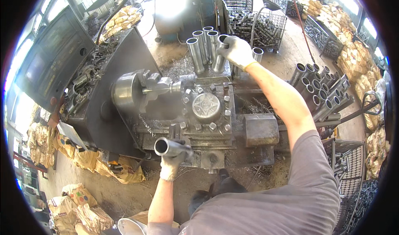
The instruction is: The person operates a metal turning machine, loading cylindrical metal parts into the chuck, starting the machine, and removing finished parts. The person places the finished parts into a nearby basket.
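My left hand (170, 167), in a dirty pale work glove, is closed around a short steel tube (165, 147) at the near side of a lathe. The tube's open end points left and up. Across the machine, my gloved right hand (237, 53) grips the top of an upright steel tube (218, 63). Several similar tubes (194, 52) stand close to its left, and one more tube (257, 53) shows just right of the hand. Between my hands sits the tool post (206, 106), ringed with bolts. The lathe chuck (126, 91) is to its left.
A dark metal guard (112, 68) rises behind the chuck. Stacked tubes (318, 85) lie to the right, beside a long lever (361, 110). Wire crates (270, 27) of parts stand behind. Sacks (77, 206) lie at lower left. Curly metal chips litter the machine.
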A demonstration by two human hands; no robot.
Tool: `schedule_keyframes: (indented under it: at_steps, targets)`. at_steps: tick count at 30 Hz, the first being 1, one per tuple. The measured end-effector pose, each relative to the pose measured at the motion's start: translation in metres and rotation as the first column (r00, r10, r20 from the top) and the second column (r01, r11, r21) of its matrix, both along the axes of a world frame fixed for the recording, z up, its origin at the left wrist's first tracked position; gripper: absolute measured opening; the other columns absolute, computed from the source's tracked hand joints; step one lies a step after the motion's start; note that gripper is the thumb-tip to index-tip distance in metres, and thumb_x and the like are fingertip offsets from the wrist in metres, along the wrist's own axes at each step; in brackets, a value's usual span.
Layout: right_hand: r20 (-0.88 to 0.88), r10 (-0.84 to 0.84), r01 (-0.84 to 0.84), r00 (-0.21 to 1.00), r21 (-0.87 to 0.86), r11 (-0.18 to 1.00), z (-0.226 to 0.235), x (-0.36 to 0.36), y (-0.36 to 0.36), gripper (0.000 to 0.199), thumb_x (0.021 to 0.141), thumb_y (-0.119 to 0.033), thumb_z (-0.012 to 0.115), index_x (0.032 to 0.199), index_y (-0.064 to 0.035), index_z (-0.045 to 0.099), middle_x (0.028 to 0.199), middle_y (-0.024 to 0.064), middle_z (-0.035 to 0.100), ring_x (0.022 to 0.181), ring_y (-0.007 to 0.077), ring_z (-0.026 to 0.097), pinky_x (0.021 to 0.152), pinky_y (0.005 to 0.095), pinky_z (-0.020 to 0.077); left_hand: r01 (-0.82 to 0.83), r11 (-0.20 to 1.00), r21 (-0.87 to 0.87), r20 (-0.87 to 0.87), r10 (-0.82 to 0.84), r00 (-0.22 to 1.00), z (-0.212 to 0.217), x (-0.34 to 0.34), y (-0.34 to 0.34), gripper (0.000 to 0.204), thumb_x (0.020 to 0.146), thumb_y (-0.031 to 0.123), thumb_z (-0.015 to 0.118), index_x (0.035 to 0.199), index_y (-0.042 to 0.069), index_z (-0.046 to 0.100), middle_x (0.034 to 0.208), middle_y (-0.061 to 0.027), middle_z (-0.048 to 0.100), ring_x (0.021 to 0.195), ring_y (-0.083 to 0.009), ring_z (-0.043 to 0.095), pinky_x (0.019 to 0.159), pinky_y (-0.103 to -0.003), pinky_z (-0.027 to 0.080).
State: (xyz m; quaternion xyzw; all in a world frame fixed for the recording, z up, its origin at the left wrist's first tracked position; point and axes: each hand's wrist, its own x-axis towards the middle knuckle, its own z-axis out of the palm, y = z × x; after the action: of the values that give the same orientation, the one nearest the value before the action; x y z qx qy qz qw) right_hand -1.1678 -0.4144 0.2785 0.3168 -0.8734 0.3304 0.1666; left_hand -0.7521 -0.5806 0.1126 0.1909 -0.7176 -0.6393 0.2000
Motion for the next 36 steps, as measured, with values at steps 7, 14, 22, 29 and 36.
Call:
schedule_keyframes:
  at_steps: [7, 14, 22, 29, 36]
  targets:
    - [0.221, -0.040, -0.049, 0.975, 0.382, 0.923, -0.008, -0.052, -0.051, 0.033, 0.083, -0.036, 0.075, 0.098, -0.0077, 0.083, 0.096, 0.0196, 0.080, 0.089, 0.0339, 0.078, 0.089, 0.0433, 0.0619, 0.157, 0.927, -0.340, -0.010, -0.170, 0.985, 0.000, 0.003, -0.022, 0.021, 0.078, -0.001, 0.086, 0.096, 0.010, 0.082, 0.109, -0.0065, 0.079, 0.103, -0.0201, 0.077, 0.093, -0.036, 0.062]
    - [0.130, -0.088, 0.038, 0.988, 0.346, 0.938, 0.029, -0.020, -0.047, 0.042, 0.077, -0.036, 0.074, 0.102, -0.0035, 0.083, 0.096, 0.0252, 0.079, 0.093, 0.0377, 0.078, 0.090, 0.0441, 0.0605, 0.227, 0.944, -0.240, 0.345, -0.135, 0.929, -0.001, -0.040, -0.026, 0.042, 0.086, 0.018, 0.084, 0.124, 0.007, 0.072, 0.113, -0.0119, 0.078, 0.103, -0.0251, 0.076, 0.092, -0.039, 0.060]
    - [-0.006, -0.130, 0.124, 0.992, 0.338, 0.933, -0.032, -0.041, -0.066, 0.056, 0.086, -0.044, 0.075, 0.129, -0.0081, 0.074, 0.109, 0.0267, 0.077, 0.109, 0.0404, 0.075, 0.095, 0.0487, 0.0599, -0.131, 0.742, -0.658, 0.003, 0.177, 0.984, 0.000, 0.012, -0.094, 0.080, 0.081, 0.002, 0.076, 0.157, 0.006, 0.050, 0.153, -0.0294, 0.054, 0.136, -0.0481, 0.062, 0.114, -0.051, 0.054]
    - [0.738, 0.011, -0.580, 0.675, 0.521, 0.626, -0.050, 0.022, -0.107, 0.088, 0.095, -0.062, 0.074, 0.157, -0.0016, 0.055, 0.163, 0.0277, 0.050, 0.142, 0.0368, 0.060, 0.101, 0.0492, 0.0605, 0.131, 0.453, -0.882, 0.194, 0.095, 0.976, -0.047, -0.030, -0.175, 0.041, 0.091, 0.013, 0.077, 0.132, 0.012, 0.070, 0.141, -0.0236, 0.065, 0.123, -0.0458, 0.067, 0.098, -0.055, 0.059]
    - [0.868, -0.095, -0.492, 0.488, 0.363, 0.791, -0.034, 0.075, -0.160, 0.060, 0.087, -0.050, 0.082, 0.123, -0.0026, 0.075, 0.108, 0.0175, 0.074, 0.093, 0.0283, 0.071, 0.089, 0.0472, 0.0608, -0.024, 0.729, -0.684, -0.132, -0.092, 0.987, -0.008, -0.089, -0.126, 0.031, 0.096, 0.009, 0.074, 0.127, 0.006, 0.073, 0.125, -0.0188, 0.076, 0.116, -0.0418, 0.073, 0.101, -0.045, 0.060]
